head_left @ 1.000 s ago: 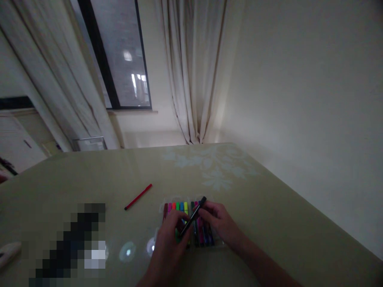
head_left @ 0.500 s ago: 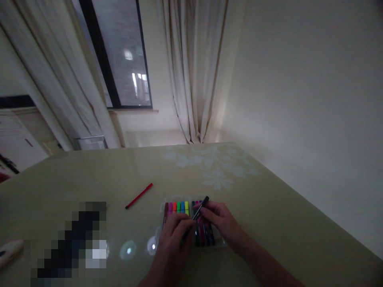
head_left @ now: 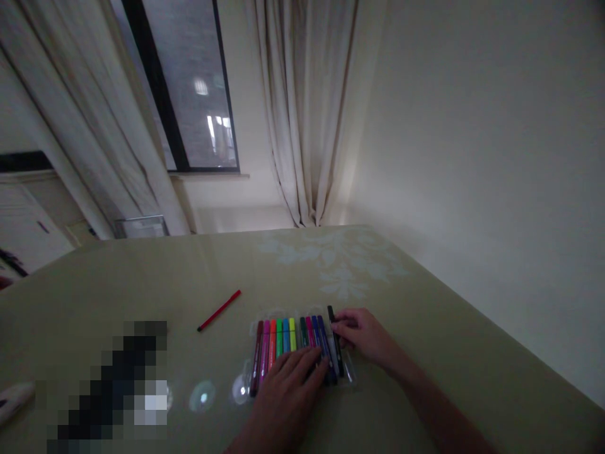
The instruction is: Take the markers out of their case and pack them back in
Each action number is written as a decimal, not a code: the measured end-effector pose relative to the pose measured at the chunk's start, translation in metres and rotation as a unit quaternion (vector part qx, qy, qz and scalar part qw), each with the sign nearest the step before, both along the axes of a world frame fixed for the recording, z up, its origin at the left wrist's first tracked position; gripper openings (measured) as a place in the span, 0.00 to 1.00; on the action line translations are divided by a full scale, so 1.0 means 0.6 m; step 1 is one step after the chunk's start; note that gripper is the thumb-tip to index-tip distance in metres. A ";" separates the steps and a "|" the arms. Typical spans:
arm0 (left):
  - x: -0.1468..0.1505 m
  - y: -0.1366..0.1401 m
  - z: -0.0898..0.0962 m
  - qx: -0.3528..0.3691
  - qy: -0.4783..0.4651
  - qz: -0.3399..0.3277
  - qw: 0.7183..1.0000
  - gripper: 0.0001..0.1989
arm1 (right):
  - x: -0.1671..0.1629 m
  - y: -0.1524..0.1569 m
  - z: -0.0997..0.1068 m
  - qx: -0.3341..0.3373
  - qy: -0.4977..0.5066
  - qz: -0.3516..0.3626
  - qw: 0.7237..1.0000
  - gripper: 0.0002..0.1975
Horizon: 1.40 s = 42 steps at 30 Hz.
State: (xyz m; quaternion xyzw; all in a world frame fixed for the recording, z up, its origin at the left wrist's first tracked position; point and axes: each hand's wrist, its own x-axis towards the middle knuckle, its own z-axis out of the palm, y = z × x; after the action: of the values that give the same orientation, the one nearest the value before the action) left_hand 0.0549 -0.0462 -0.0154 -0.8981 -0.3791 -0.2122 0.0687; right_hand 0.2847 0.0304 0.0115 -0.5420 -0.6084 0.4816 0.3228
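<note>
Clear case (head_left: 350, 373): two compartments; six markers (head_left: 279, 337) in the left, maroon to yellow; dark green, magenta and blues in the right;
Left hand (head_left: 295, 381): fingers extended across the markers;
Right hand (head_left: 362, 331): pinching the black marker (head_left: 337, 347) over the right compartment; whether seated, cannot tell;
Red marker (head_left: 219, 311): outside, left of the case

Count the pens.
12: in the case, six pens on the left, four on the right; one black pen in the right hand; one red pen on the table. The left hand may hide others.
</note>
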 end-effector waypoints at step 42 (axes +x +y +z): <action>-0.079 0.045 0.049 -0.188 -0.382 0.207 0.881 0.16 | -0.054 -0.031 0.020 0.121 -0.008 0.020 0.992 0.18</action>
State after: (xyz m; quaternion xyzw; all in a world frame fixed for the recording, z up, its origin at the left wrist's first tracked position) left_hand 0.0076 -0.0194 0.0138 -0.6444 -0.5862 -0.4444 -0.2092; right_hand 0.2523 0.0116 0.0234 -0.4901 -0.6757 0.4063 0.3716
